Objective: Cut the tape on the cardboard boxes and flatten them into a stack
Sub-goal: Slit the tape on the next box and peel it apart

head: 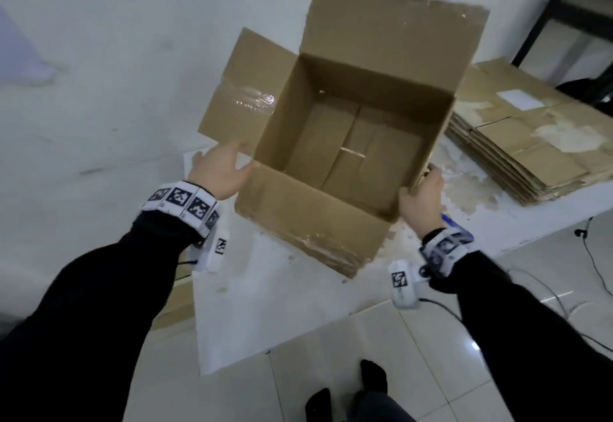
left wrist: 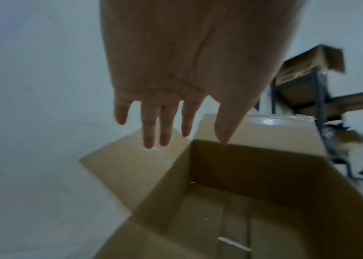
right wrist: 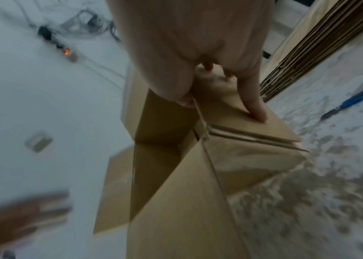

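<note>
An open brown cardboard box stands on the white table with its top flaps spread and clear tape still stuck on the left flap. Its bottom flaps are closed. My left hand is at the box's near left corner with straight, spread fingers over the left flap, holding nothing. My right hand grips the box's near right corner. In the right wrist view the thumb is inside the box and a finger presses the folded-down flap outside.
A stack of flattened boxes lies on the table to the right. A blue utility knife rests on the table beside my right wrist. A dark metal shelf rack stands behind, and cables run over the tiled floor.
</note>
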Tool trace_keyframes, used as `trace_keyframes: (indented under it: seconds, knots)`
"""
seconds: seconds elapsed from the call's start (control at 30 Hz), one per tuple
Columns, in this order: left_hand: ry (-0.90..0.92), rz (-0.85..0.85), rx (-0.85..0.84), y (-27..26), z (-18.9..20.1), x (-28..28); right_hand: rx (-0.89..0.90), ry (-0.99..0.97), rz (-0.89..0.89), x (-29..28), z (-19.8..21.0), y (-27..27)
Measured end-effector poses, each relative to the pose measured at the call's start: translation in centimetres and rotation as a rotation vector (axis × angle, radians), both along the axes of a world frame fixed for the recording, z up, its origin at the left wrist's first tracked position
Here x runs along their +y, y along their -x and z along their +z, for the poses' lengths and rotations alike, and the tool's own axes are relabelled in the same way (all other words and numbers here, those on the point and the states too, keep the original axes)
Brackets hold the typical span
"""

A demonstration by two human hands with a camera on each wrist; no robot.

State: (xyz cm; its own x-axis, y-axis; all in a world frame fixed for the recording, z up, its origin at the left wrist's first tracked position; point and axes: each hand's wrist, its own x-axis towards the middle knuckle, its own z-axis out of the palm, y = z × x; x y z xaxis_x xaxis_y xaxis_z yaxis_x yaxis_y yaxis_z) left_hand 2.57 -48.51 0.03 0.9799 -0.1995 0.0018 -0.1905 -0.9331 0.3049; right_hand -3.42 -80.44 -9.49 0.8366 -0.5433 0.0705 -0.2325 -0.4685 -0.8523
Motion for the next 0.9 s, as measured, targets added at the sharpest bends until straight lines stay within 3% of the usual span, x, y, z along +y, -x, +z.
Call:
trace_keyframes:
  seconds: [0.07,0.17,0.3,0.5,0.63,0.8,0.9]
  knots:
    - [0.217,-0.196,-0.134,0.4,2.3,-3.5,-0.107,0.036,0.000,3.1,-1.7,1.1]
    - [0.319,-0.373,-0.160,0.6,4.5,-9.0,-0.107,-0.052,-0.018,7.9,-5.1,2.9]
    - [0.392,-0.348,-0.070,0.2,4.3,-12.5,-0.097,0.025,-0.017,11.1,-7.3,4.1]
    - [0.398,-0.367,-0.183,-1.2,4.2,-14.5,0.021,0.094,0.013,12.2,-7.6,3.8]
    - [0.468,-0.364,-0.193,-2.7,4.9,-16.7,0.183,0.397,0.104,11.0,-8.0,2.6]
    - [0.516,-0.210,-0.200,-4.7,5.0,-19.2,0.013,0.381,0.137,8.6,-8.1,0.2]
    - [0.377,-0.179,-0.159,-6.0,4.6,-20.3,0.000,0.360,0.191,7.6,-8.2,-0.1]
